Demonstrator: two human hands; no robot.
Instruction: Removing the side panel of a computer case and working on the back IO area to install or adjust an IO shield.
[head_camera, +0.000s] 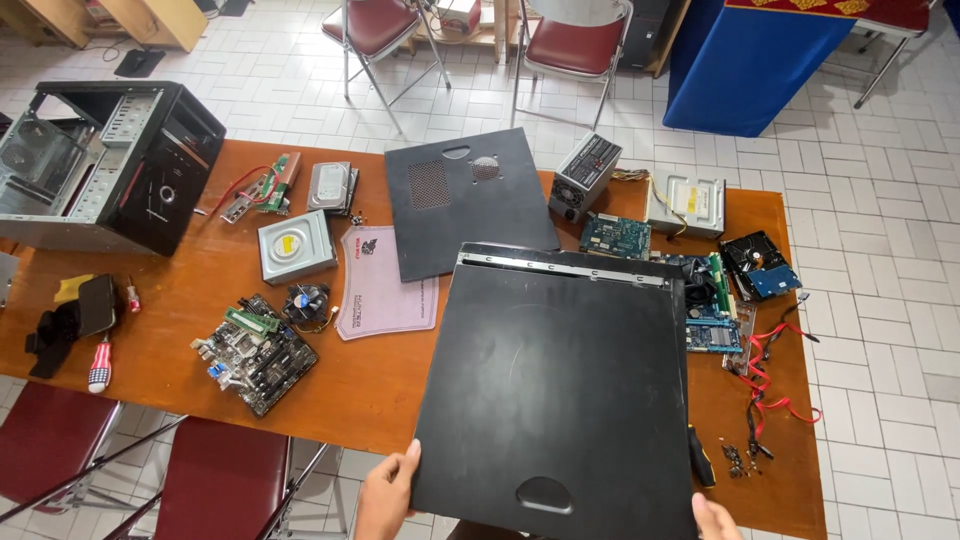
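Black side panel (560, 390) gripped at near edge by both hands.

Left hand (385, 495) clasped on near left corner, thumb on top; right hand (715, 518) holding near right corner, mostly out of view. Long axis running near to far, tilted slightly, metal-lipped far edge over blue circuit boards (712, 320), oval finger recess at near end. Matte, flat, faintly scuffed. Resting over right half of wooden table (360, 385), beside second vented panel (465, 200). Far left: open computer case (100, 165); motherboard (255, 352) nearer.
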